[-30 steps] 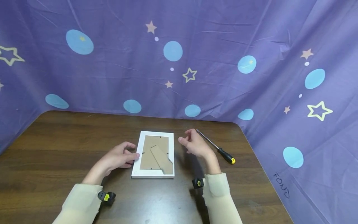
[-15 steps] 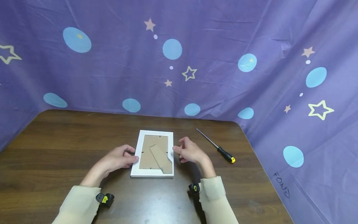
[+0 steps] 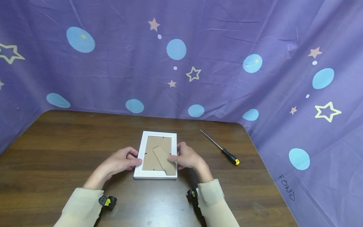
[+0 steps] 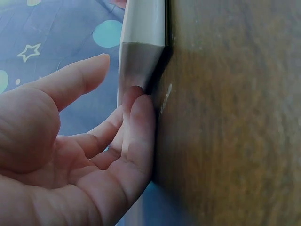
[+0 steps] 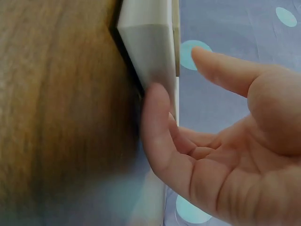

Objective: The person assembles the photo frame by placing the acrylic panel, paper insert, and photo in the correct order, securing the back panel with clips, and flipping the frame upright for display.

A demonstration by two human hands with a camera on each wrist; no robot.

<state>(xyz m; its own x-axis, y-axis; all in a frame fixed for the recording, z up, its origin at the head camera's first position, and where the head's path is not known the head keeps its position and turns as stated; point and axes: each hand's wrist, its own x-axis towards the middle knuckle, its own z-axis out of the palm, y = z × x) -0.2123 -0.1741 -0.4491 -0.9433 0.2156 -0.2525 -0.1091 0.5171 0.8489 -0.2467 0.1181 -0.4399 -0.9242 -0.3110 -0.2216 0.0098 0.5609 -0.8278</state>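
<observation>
A white picture frame point(image 3: 141, 165) lies back side up on the table, its brown backing board point(image 3: 151, 160) and slanted stand point(image 3: 163, 160) showing. The left hand point(image 3: 120, 161) is at its left edge. In the left wrist view the fingers point(image 4: 141, 127) touch the frame's side wall low by the tabletop, while the thumb is raised apart from it. On the opposite side is the right hand point(image 3: 189, 157). Its fingers point(image 5: 156, 122) touch the right side wall, and the thumb hovers over the backing without visible contact. The frame's underside is hidden.
To the right of the frame lies a screwdriver point(image 3: 222, 149) with a black and yellow handle. The brown wooden table point(image 3: 71, 142) ends at the back and right against a purple curtain point(image 3: 119, 63) printed with stars and blue dots.
The right hand has moved left from near the screwdriver to the frame's right edge, its thumb now over the backing. The left hand has stayed at the left edge, lowering slightly.
</observation>
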